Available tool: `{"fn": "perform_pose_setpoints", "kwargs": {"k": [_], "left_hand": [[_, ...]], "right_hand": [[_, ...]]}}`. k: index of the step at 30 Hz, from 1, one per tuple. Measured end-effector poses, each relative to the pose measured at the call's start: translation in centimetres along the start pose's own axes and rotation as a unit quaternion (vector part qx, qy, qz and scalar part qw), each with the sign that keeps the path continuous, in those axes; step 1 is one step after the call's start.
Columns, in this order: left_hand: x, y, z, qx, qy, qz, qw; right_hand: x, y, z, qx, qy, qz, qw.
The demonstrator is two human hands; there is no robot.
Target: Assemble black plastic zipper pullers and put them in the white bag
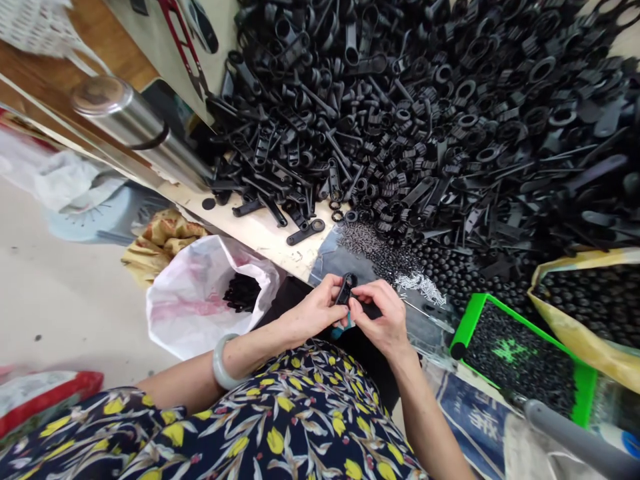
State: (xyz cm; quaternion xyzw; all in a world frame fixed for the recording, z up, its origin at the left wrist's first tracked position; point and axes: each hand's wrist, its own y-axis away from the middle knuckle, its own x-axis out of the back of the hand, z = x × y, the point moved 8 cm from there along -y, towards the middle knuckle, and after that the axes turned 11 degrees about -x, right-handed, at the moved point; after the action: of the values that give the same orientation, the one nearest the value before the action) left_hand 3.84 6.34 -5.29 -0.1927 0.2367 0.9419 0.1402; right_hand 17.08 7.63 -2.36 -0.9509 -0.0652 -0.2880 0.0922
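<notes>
In the head view, my left hand (316,309) is closed around a small black plastic part (346,288) with a rounded, hollow end pointing away from me. My right hand (384,319) meets it from the other side, thumb and index finger pinched together at the part's edge. Whatever lies between those fingertips is too small to make out. A bit of teal material (343,328) shows just below the hands. Past my right hand, small silvery pins (423,288) lie in a pile, with a thin metal rod (427,315) beside them.
A large heap of black plastic parts (360,120) covers the table. To the right are a green tray (477,313) of small black pieces and a yellow bag (543,270) of black balls. A steel flask (135,123) stands left, above a white bag (175,300) holding black parts.
</notes>
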Motion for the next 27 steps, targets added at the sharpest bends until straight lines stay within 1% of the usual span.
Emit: {"fn": "perform_pose_setpoints", "kwargs": {"k": [6,11,20,24,27], "left_hand": [[0.2,-0.1,-0.2,-0.023,-0.020,0.010,0.999],[0.3,-0.3,-0.6,-0.019,-0.028,0.012,0.999],[0.8,-0.6,-1.7,-0.023,-0.041,0.021,0.999],[0.8,-0.6,-1.8,-0.023,-0.061,0.013,0.998],[0.8,-0.5,-1.6,-0.028,-0.056,0.011,0.998]], "right_hand": [[-0.4,0.2,-0.3,0.023,0.060,0.012,0.998],[-0.8,0.8,-0.3,0.047,0.074,0.009,0.996],[-1.2,1.0,-0.3,0.032,0.134,0.009,0.990],[-1.1,1.1,-0.4,0.029,0.142,0.008,0.989],[-1.0,0.9,-0.6,0.027,0.142,0.006,0.989]]}}
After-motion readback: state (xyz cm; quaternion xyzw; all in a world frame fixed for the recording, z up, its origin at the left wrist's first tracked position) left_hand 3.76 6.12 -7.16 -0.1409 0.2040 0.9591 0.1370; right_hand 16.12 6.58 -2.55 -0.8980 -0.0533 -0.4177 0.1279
